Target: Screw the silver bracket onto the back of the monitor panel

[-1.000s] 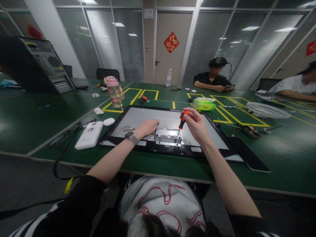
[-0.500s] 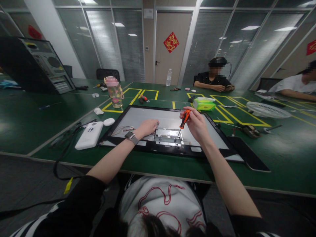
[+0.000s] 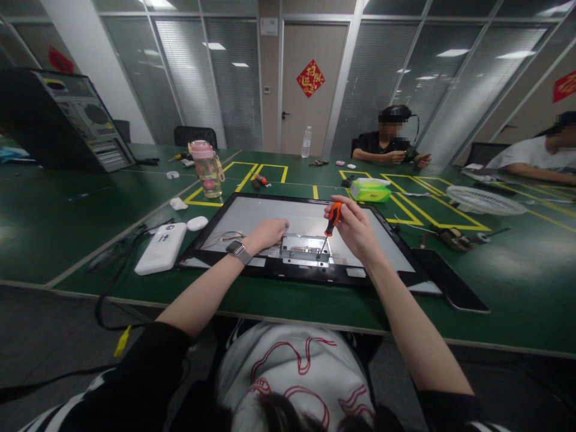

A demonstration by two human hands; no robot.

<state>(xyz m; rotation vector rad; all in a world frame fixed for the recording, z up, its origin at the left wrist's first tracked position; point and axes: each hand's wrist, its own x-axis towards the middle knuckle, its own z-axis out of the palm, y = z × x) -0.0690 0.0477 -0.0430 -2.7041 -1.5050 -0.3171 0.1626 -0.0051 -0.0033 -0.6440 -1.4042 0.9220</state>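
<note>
A flat monitor panel (image 3: 252, 210) with a black frame lies face down on the green table (image 3: 495, 264). A small metal bracket (image 3: 302, 247) sits near its front edge. My right hand (image 3: 355, 228) is closed round an orange-and-black screwdriver (image 3: 332, 219), held nearly upright with its tip on the bracket's right side. My left hand (image 3: 266, 233), a watch on its wrist, rests with curled fingers on the panel at the bracket's left end; what its fingertips press on is hidden.
A white power bank (image 3: 161, 247) and a small white case (image 3: 197, 223) lie left of the panel, a pink bottle (image 3: 207, 168) behind. A green tissue pack (image 3: 371, 189), a white fan (image 3: 486, 200) and a dark phone (image 3: 450, 279) lie right. Two people sit across the table.
My right hand has shifted slightly on the screwdriver handle, whose top has moved a little left. My left hand stays on the panel. The view has shifted slightly.
</note>
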